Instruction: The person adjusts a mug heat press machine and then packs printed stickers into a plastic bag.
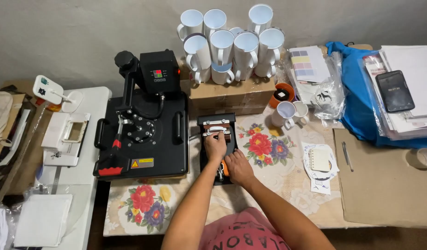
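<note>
Nearest the camera, the right hand lies closed over the orange-handled lever at the 6 o'clock end of the small black mug-press attachment, fingers wrapped on it. Just beyond, at 12 o'clock from it, the left hand presses down on the press's white and dark cylindrical clamp, fingers curled over its top; whether it grips or merely steadies I cannot tell. The attachment sits on the floral-patterned cloth-covered surface, touching nothing but the cloth and the hands.

To work this well, I judge the left hand should keep the body of the clamp from sliding while the right moves the lever in a smooth arc, fingertips kept clear of the closing gap.

At 9 o'clock of the attachment stands the large black flat heat press with its control box, just beside it. At 3 o'clock lie a round white paper cut-out with a cream square and two white ceramic mugs. Farther, at 12 o'clock, a brown cardboard box carries a stack of white mugs against the wall.
</note>
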